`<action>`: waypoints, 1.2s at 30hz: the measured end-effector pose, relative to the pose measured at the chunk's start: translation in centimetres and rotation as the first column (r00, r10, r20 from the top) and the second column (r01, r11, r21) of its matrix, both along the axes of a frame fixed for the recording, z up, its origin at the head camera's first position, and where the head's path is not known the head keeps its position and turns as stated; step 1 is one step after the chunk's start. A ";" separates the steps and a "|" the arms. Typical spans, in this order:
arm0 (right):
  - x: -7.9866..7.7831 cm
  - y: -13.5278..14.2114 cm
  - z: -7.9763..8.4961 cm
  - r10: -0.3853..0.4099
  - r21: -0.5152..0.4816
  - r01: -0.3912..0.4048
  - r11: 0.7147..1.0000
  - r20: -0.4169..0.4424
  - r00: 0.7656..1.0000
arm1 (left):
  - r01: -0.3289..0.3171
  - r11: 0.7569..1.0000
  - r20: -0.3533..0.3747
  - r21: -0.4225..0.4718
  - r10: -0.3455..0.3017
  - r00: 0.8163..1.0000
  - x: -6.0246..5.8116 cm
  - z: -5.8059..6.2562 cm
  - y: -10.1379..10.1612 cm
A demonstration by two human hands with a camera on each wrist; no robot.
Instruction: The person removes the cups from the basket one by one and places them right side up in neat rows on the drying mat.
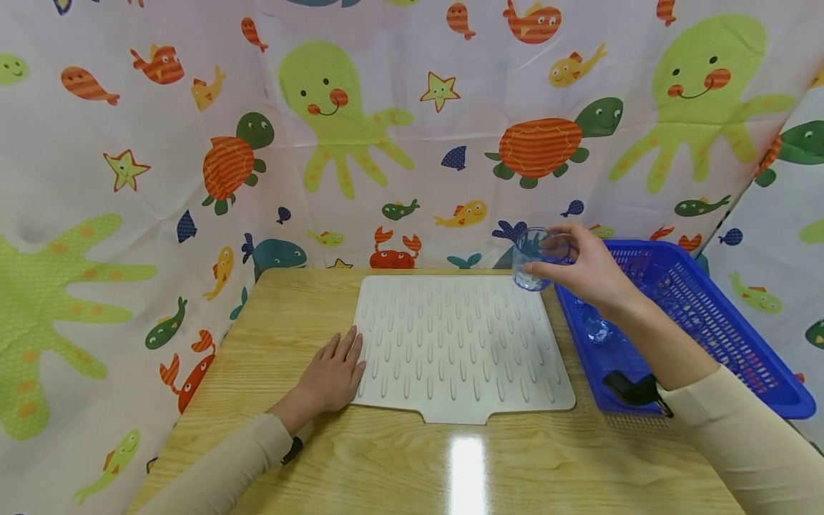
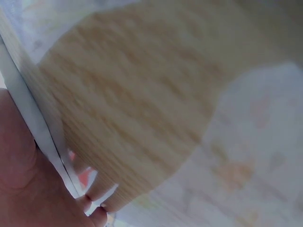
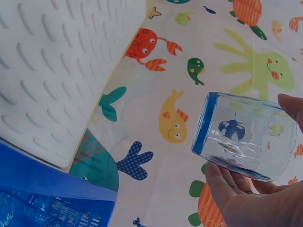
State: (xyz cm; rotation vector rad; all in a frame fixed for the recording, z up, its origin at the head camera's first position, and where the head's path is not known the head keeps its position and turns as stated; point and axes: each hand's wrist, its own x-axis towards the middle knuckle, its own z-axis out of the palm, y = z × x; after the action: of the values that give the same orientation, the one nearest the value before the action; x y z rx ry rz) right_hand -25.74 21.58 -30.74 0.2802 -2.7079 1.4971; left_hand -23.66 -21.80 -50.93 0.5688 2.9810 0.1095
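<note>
Up over the far right corner of the white ridged mat [image 1: 450, 343], my right hand [image 1: 589, 268] grips a clear drinking glass [image 1: 531, 268]. The thumb and fingers lie on opposite sides of its wall. In the right wrist view, the glass [image 3: 246, 137] has a thick blue-tinted end facing away from the palm. My left hand [image 1: 331, 375] rests at the left edge of the mat with its fingers extended. Part of that hand [image 2: 28, 179] shows beside the mat's edge in the left wrist view.
A blue plastic basket [image 1: 740, 315] stands right of the mat, with several clear glasses inside, one of them a small glass [image 1: 599, 329] near its left wall. A wooden table [image 1: 386, 458] lies beneath. A sea-animal curtain [image 1: 399, 93] hangs behind and along both sides.
</note>
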 end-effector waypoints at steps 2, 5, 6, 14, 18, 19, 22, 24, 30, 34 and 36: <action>-0.1 -0.2 -0.1 0.000 -0.005 0.000 1.000 0.012 1.000 | 0.001 1.000 -0.002 0.005 -0.001 1.000 0.0 -0.1 -0.1; -0.4 -0.4 -0.1 0.004 -0.004 -0.004 1.000 0.017 1.000 | 0.004 1.000 -0.011 0.004 -0.004 1.000 0.0 -0.2 -0.1; -0.5 -0.5 -0.1 0.008 -0.005 -0.008 1.000 0.015 1.000 | 0.005 1.000 -0.014 -0.001 -0.005 1.000 -0.1 -0.2 -0.1; -1.0 -1.2 -0.3 0.034 -0.017 -0.034 0.999 0.011 0.999 | 0.001 1.000 -0.013 -0.019 -0.001 1.000 -0.2 -0.3 -0.2; -1.2 -1.5 -0.3 0.033 -0.010 -0.033 0.999 0.017 0.999 | 0.000 1.000 -0.009 -0.013 0.000 1.000 -0.2 -0.4 -0.2; -1.3 -1.6 -0.4 0.034 -0.007 -0.034 0.999 0.018 0.999 | -0.001 1.000 -0.010 -0.013 0.000 1.000 -0.2 -0.5 -0.2; -1.4 -2.0 -0.3 0.037 0.000 -0.037 0.999 0.024 0.999 | 0.002 1.000 -0.013 -0.010 -0.002 1.000 -0.2 -0.4 -0.2; -1.6 -2.2 -0.3 0.039 -0.004 -0.039 0.999 0.031 0.999 | 0.003 1.000 -0.014 -0.008 -0.003 1.000 -0.1 -0.3 -0.2; -1.9 -3.0 -0.4 0.058 -0.029 -0.057 0.998 0.051 0.997 | 0.003 1.000 -0.001 -0.005 -0.003 1.000 0.0 0.0 -0.1; -2.1 -3.4 -0.4 0.058 -0.027 -0.057 0.998 0.057 0.997 | 0.000 1.000 0.008 -0.002 0.000 1.000 -0.1 0.0 -0.1; -2.2 -3.6 -0.4 0.056 -0.021 -0.055 0.998 0.054 0.997 | -0.002 1.000 0.012 -0.003 0.002 1.000 -0.1 0.0 -0.1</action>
State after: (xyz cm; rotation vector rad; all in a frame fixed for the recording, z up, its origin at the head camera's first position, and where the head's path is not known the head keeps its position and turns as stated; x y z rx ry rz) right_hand -27.98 17.93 -31.18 0.3215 -2.7485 1.5670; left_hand -23.71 -21.93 -50.88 0.5630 2.9698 0.1076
